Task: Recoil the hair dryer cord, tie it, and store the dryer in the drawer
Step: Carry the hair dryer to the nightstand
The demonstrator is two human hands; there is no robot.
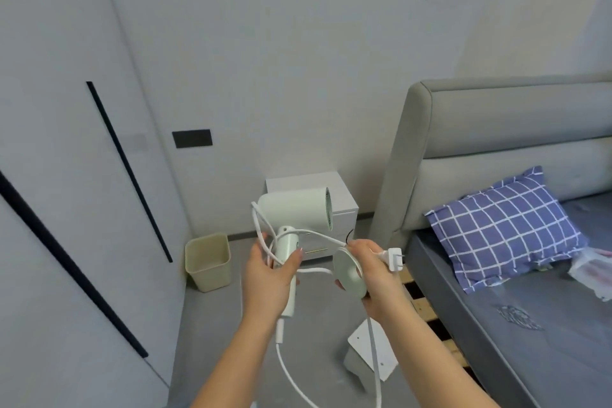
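Head view shows me standing in a bedroom, both hands up in front of a small white nightstand (344, 205) that sits between the wall and the bed (496, 129).

My left hand (268, 278) is wrapped loosely around the handle of the hair dryer (294, 214), fingers curled on it with a couple of loops of cord (265, 228) caught against the palm. The dryer is held upright in the air, barrel pointing right, just in front of the nightstand.

My right hand (374, 272) grips a round, pale disc (349, 275), probably a nozzle piece though I can't be sure, and pinches the cord just behind the plug (394, 258). The plug sticks out past my fingers toward the bed.

I judge I am in the coiling step, and early: a long run of cord hangs from the handle's base, dips below the frame and climbs back to my right hand. Next I would need to feed that slack round the handle in even turns, keeping tension so the existing loops don't slip.

No drawer is visibly open. I can read no brand, label or writing anywhere.
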